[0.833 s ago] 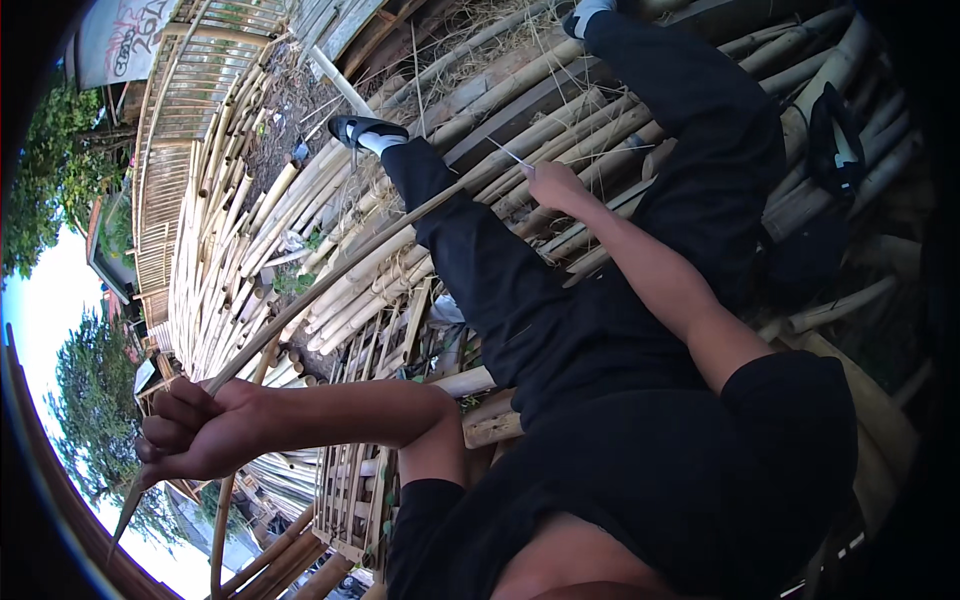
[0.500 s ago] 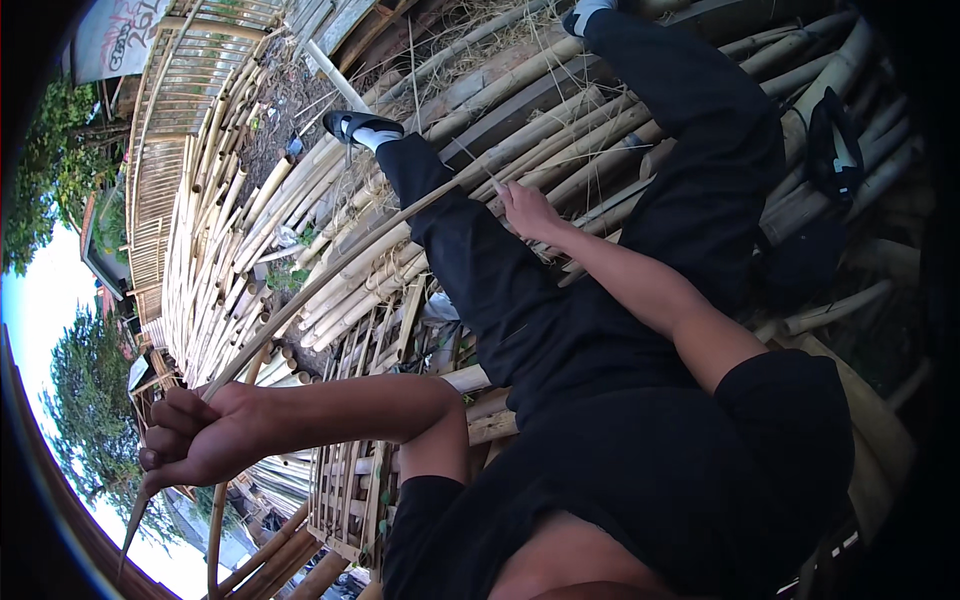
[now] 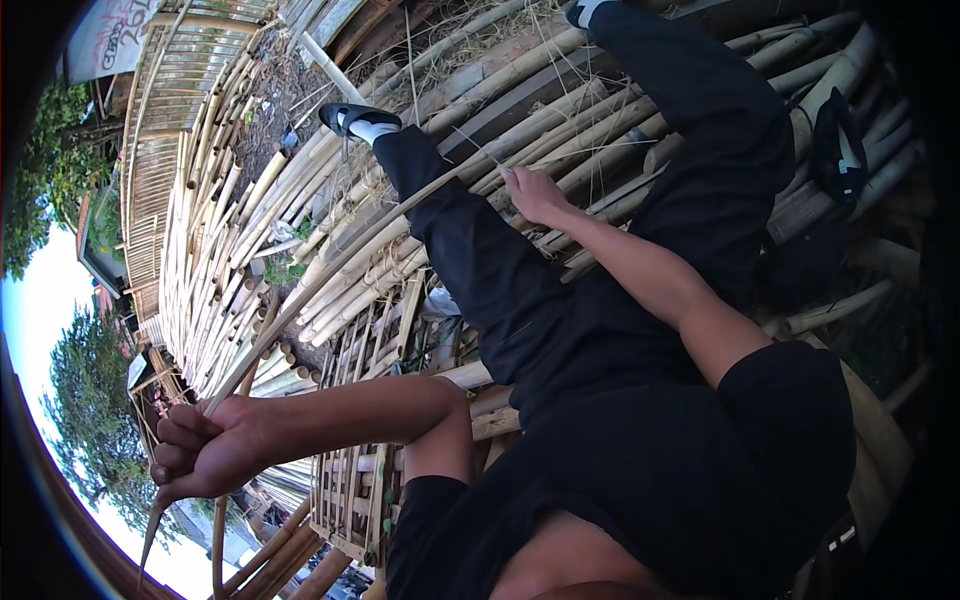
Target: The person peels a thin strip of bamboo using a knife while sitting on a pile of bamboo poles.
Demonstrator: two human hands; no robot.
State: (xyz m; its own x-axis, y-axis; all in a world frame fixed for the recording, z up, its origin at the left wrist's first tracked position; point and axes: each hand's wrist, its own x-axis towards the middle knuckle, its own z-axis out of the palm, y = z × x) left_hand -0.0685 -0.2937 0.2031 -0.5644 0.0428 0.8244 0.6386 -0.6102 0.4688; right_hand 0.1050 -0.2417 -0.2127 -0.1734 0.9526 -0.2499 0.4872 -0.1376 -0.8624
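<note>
My left hand (image 3: 208,447) is closed round a long, thin bamboo strip (image 3: 335,268). One end of the strip hangs below that fist; the rest slants up to the right, over my left shin. My right hand (image 3: 538,196) grips a knife (image 3: 484,151) by its handle, mostly hidden in the fingers. The narrow blade points up and left, at the strip's far end. Whether blade and strip touch I cannot tell. Loose thin bamboo fibres (image 3: 590,157) lie beside the knife.
Bamboo poles (image 3: 585,118) lie under and between my outstretched legs (image 3: 490,270). More cut poles (image 3: 215,270) are stacked at the left, by a bamboo fence (image 3: 150,200). A slatted bamboo frame (image 3: 345,490) stands near my left elbow. A black sandal (image 3: 838,150) lies at the right.
My left hand has shifted slightly right and down with the bamboo strip. My right hand and the knife have moved a little, up and to the right.
</note>
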